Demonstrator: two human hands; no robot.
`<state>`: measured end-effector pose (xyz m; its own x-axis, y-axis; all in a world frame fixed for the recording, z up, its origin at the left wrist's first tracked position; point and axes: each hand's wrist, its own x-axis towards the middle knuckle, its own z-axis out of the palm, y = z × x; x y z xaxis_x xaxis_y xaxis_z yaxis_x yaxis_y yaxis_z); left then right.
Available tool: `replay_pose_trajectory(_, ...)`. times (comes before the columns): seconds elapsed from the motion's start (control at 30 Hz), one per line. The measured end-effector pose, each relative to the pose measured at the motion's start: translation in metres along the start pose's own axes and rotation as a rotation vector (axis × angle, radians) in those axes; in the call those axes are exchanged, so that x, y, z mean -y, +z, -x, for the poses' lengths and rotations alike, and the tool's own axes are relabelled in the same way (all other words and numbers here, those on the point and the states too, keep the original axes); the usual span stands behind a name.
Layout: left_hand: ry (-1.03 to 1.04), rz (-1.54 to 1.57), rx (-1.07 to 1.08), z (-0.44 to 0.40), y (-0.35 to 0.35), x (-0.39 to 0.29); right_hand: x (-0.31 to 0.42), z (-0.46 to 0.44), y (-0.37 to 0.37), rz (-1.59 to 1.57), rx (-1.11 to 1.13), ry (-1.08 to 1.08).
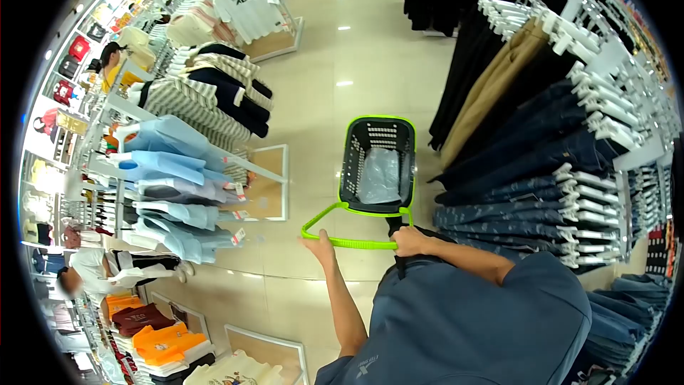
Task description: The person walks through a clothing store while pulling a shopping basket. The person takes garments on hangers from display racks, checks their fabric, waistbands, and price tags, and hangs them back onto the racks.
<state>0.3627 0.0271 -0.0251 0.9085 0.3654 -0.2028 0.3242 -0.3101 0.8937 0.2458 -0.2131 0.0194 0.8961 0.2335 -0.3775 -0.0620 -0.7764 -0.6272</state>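
Note:
A black shopping basket (347, 178) with a bright green rim stands out in front of my body, over the pale tiled floor. Inside it lies a clear, bluish plastic-wrapped item (380, 177). Its green handle (356, 244) reaches back toward me. My right hand (411, 241) is wrapped round the right end of the handle. At the handle's left end is my left hand (318, 244), its fingers closed on the green bar.
Racks of trousers and jeans (513, 164) line the right side. Shirts (178, 164) hang along the left, above low framed platforms (286, 182). A person in white (92, 271) is at lower left, another in yellow (114, 75) farther up. The tiled aisle (342, 50) runs ahead.

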Motion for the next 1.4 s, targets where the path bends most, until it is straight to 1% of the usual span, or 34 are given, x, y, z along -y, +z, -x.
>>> replay_pose_trajectory(0.03,-0.019,0.053,0.103,-0.015,0.002,-0.025,0.002,-0.015,-0.005,-0.015,-0.006,-0.001)
replay_pose_trajectory(0.07,-0.038,0.101,0.211,-0.03,0.003,-0.044,0.001,-0.03,-0.012,-0.024,0.06,0.025)
replay_pose_trajectory(0.17,0.025,-0.174,0.15,-0.09,0.036,-0.048,0.001,-0.068,-0.036,-0.076,0.037,0.025)
replay_pose_trajectory(0.27,0.087,-0.164,0.194,-0.146,0.07,-0.046,-0.013,-0.103,-0.048,-0.137,-0.06,0.009)
replay_pose_trajectory(0.33,0.118,-0.153,0.231,-0.166,0.092,-0.071,-0.019,-0.122,-0.063,-0.167,-0.118,-0.023)
replay_pose_trajectory(0.37,0.127,-0.15,0.249,-0.173,0.099,-0.083,-0.021,-0.131,-0.072,-0.186,-0.127,0.005)
replay_pose_trajectory(0.4,0.203,-0.145,0.207,-0.198,0.116,-0.06,-0.023,-0.139,-0.077,-0.207,-0.131,0.035)
replay_pose_trajectory(0.5,0.167,-0.061,0.256,-0.206,0.14,-0.095,-0.029,-0.148,-0.094,-0.258,-0.129,0.129)
replay_pose_trajectory(0.57,0.179,-0.064,0.241,-0.205,0.156,-0.124,-0.029,-0.161,-0.112,-0.287,-0.144,0.176)
replay_pose_trajectory(0.6,0.184,-0.078,0.244,-0.209,0.162,-0.131,-0.031,-0.166,-0.116,-0.289,-0.162,0.163)
replay_pose_trajectory(0.63,0.19,-0.093,0.25,-0.215,0.169,-0.136,-0.036,-0.174,-0.112,-0.178,-0.277,0.073)
replay_pose_trajectory(0.77,0.287,-0.106,0.287,-0.252,0.199,-0.152,-0.053,-0.211,-0.126,-0.227,-0.286,0.116)
replay_pose_trajectory(0.8,0.321,-0.057,0.245,-0.265,0.212,-0.151,-0.055,-0.22,-0.132,-0.245,-0.295,0.137)
replay_pose_trajectory(0.9,0.268,-0.055,0.317,-0.286,0.245,-0.191,-0.066,-0.249,-0.148,-0.211,-0.517,0.14)
replay_pose_trajectory(0.93,0.24,-0.073,0.4,-0.295,0.255,-0.203,-0.067,-0.255,-0.157,-0.234,-0.594,0.183)
replay_pose_trajectory(1.03,0.22,-0.038,0.51,-0.313,0.285,-0.228,-0.081,-0.276,-0.178,-0.23,-0.681,0.294)
replay_pose_trajectory(1.07,0.21,-0.006,0.521,-0.316,0.298,-0.223,-0.089,-0.277,-0.183,-0.221,-0.669,0.321)
replay_pose_trajectory(1.13,0.139,0.201,0.573,-0.322,0.307,-0.227,-0.089,-0.279,-0.202,-0.213,-0.658,0.383)
replay_pose_trajectory(1.17,0.094,0.298,0.602,-0.323,0.31,-0.229,-0.095,-0.283,-0.208,-0.188,-0.611,0.357)
replay_pose_trajectory(1.2,0.095,0.28,0.58,-0.322,0.309,-0.235,-0.094,-0.286,-0.22,-0.193,-0.615,0.369)
replay_pose_trajectory(1.3,0.085,0.171,0.668,-0.322,0.318,-0.245,-0.106,-0.287,-0.231,-0.158,-0.6,0.399)
replay_pose_trajectory(1.33,0.114,0.241,0.695,-0.33,0.328,-0.241,-0.107,-0.291,-0.233,-0.172,-0.643,0.368)
replay_pose_trajectory(1.4,0.214,0.214,0.694,-0.346,0.347,-0.253,-0.108,-0.304,-0.242,-0.185,-0.633,0.417)
